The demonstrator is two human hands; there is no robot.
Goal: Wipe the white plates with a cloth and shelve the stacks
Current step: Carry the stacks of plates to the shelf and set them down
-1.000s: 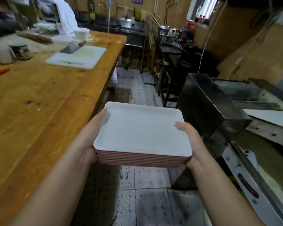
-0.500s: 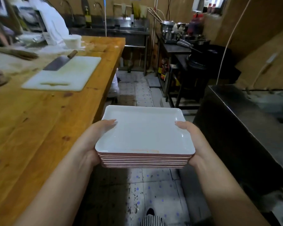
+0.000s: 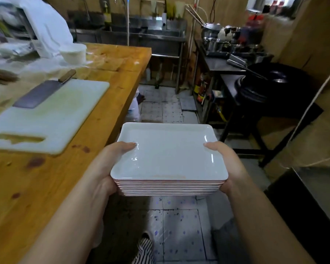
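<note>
1. We hold a stack of white plates [image 3: 169, 159] out in front of us, over the tiled floor [image 3: 179, 225] of the aisle and just beside the edge of the wooden table [image 3: 46, 178], touching neither.
2. Our left hand [image 3: 105, 168] grips the left edge of the stack, thumb laid on the top plate's rim; the fingers underneath are hidden, so we only judge that they curl under to carry it.
3. Our right hand [image 3: 227, 166] does the same on the right edge, thumb on top and the rest out of sight below.
4. The top plate looks clean and glossy (a faint reddish smear shows near its front rim, though it may only be the coloured edge), so we judge the wiping of this stack done or nearly so.
5. No cloth is in either hand, and we cannot pick one out with certainty anywhere in view.
6. What is left, as we read it, is the shelving: no plate shelf is plainly visible, so the stack is in transit, not yet put away.
7. A cutting board [image 3: 46, 119] with a cleaver [image 3: 38, 93] lies on the table, well apart from the plates.
</note>
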